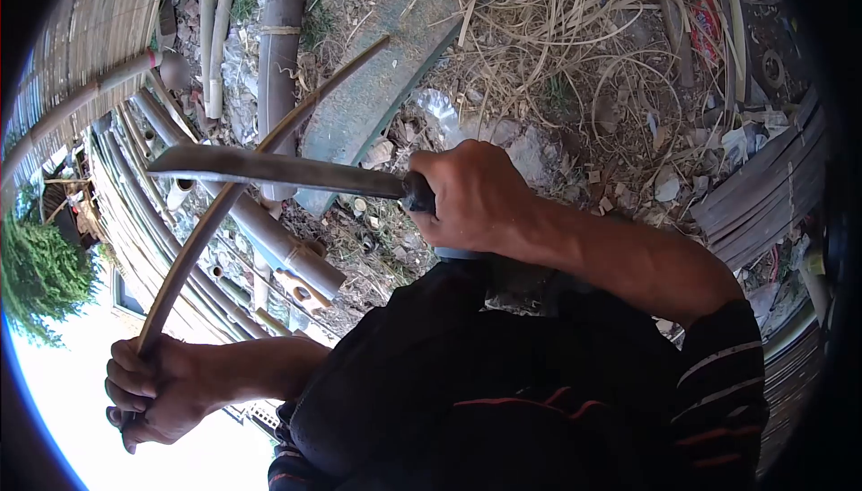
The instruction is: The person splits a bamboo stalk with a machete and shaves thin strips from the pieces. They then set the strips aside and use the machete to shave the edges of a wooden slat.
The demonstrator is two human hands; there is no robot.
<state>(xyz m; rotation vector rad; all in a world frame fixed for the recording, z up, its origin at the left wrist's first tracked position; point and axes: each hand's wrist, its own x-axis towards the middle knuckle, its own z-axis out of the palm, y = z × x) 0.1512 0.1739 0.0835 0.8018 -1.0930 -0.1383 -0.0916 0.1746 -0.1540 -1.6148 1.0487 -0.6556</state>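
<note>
My right hand (471,195) grips the dark handle of a long-bladed knife (305,173), its blade pointing left across the view. Closed around the lower end of a long, curved bamboo strip (193,244) is my left hand (153,392), out at the lower left. The strip rises from that hand to the upper middle, over the green board. Knife and strip cross left of centre, where the blade overlaps the strip in this view.
A green board (359,105) lies on littered ground. Curled bamboo shavings (575,24) heap at the top right. Thick bamboo poles (283,51) and a cut pole (296,253) lie to the left, near a slatted mat (99,20). Split slats (768,181) are stacked at right.
</note>
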